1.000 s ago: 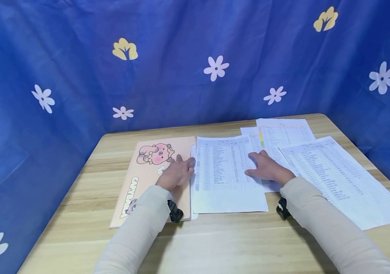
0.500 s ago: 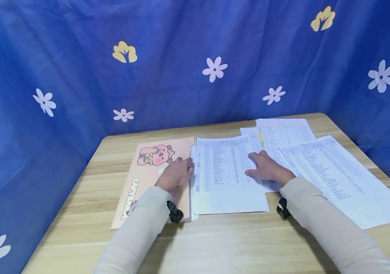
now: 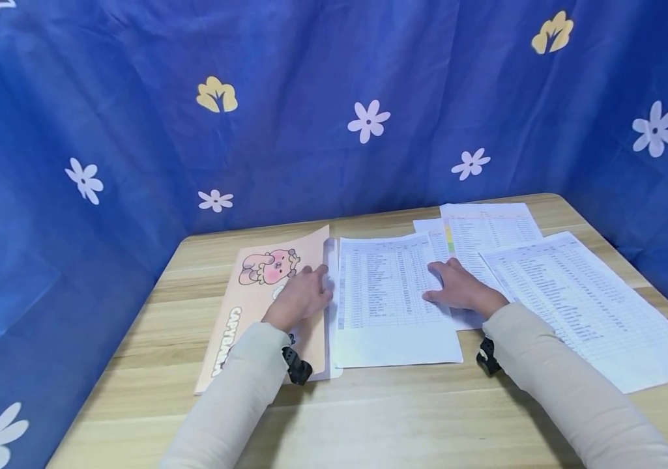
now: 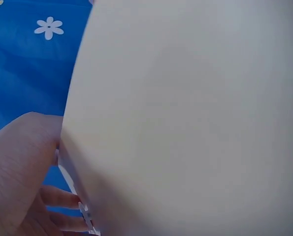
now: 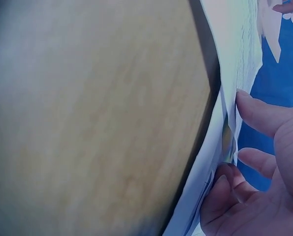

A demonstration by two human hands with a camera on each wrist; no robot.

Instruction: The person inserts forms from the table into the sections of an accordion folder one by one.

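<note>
A peach folder (image 3: 254, 290) with a cartoon animal on its cover lies at the left of the table. My left hand (image 3: 301, 296) pinches the cover's right edge, which stands slightly raised over a whitish sheet beneath. In the left wrist view the pale cover (image 4: 185, 98) fills most of the picture, with the left hand (image 4: 18, 172) at its edge. Right of the folder lies a printed sheet (image 3: 392, 293) with a table on it. My right hand (image 3: 459, 286) rests at that sheet's right edge, thumb and fingers spread; the right wrist view shows its fingertips (image 5: 242, 98) touching paper.
More printed sheets overlap on the right: one (image 3: 494, 228) at the back beside a coloured strip, and a large one (image 3: 592, 312) angled toward the table's right edge. Bare wooden table (image 3: 380, 417) shows in front. A blue flowered curtain (image 3: 287, 143) hangs behind and at both sides.
The left fingers have curled in at the folder's right edge, and the cover's far right corner has risen a little. The right hand and the printed sheets have stayed in place.
</note>
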